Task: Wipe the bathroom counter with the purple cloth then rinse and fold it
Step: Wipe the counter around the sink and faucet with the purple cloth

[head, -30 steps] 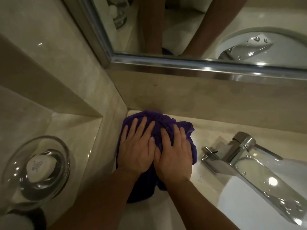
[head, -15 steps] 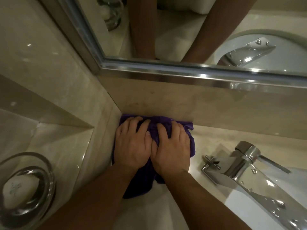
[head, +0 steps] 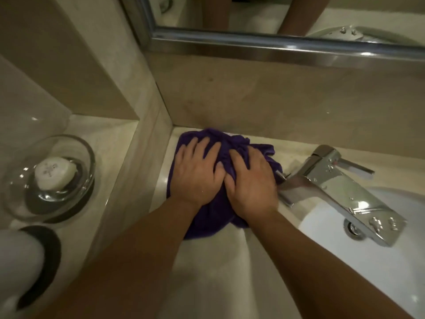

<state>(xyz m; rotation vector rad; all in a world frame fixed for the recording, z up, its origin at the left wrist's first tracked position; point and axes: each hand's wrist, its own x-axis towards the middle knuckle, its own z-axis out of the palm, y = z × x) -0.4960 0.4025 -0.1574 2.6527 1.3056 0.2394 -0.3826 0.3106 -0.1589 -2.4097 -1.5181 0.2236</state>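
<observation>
Neither hand grasps anything. In the head view, the left hand [head: 197,174] and the right hand [head: 253,181] lie palm-down, side by side and thumbs touching. Their fingers are spread and nearly straight, pressing the purple cloth [head: 212,217] onto the counter [head: 230,263]. The right hand's fingertips sit among the bunched folds, and whether they hook into the fabric is hard to make out.

The cloth lies just left of the chrome faucet [head: 340,187], crumpled, with its far edge up against the back wall [head: 276,100] behind the faucet. Its right edge reaches the faucet's base, and the right hand is just beside that base. The white sink basin [head: 368,268] spreads under the faucet's spout, and the drain [head: 354,229] shows below the spout's tip.

Well left of the faucet, past a raised ledge, a clear glass dish [head: 76,157] holds a round white soap [head: 55,172]. Above and behind the faucet runs the mirror's metal frame [head: 276,46], and both forearms are reflected in the glass.
</observation>
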